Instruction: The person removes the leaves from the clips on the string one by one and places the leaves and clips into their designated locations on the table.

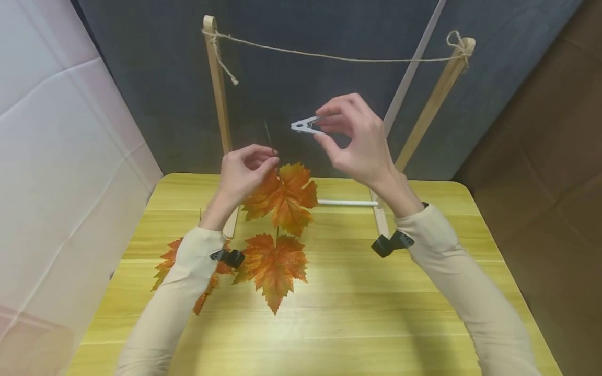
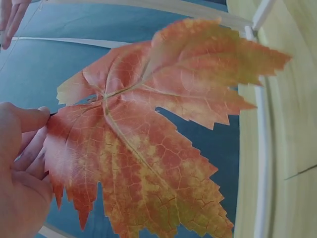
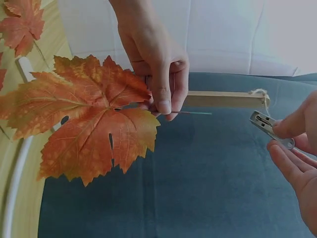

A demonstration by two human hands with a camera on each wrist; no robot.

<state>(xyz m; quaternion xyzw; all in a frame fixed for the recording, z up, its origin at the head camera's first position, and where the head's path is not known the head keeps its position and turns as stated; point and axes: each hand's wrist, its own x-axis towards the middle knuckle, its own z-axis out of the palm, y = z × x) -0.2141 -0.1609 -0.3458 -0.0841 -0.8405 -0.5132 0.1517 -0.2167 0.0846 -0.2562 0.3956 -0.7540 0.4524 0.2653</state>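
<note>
My left hand (image 1: 249, 169) pinches the thin stem of an orange maple leaf (image 1: 291, 196) between thumb and fingers, and the stem tip (image 3: 200, 113) sticks out past them. The blade spreads out beside the hand in the left wrist view, veins showing. My right hand (image 1: 359, 138) holds a white clothespin (image 1: 305, 125) by its two legs, its nose pointing left toward the stem. Leaf and clothespin are both in the air, a short gap apart, below a string (image 1: 324, 55).
The string runs between two wooden posts (image 1: 218, 89) standing on the table (image 1: 357, 303). A white rod (image 1: 348, 202) joins the bases low down. Another orange leaf (image 1: 275, 263) lies in front, and more leaves (image 1: 166, 261) lie partly under the left sleeve.
</note>
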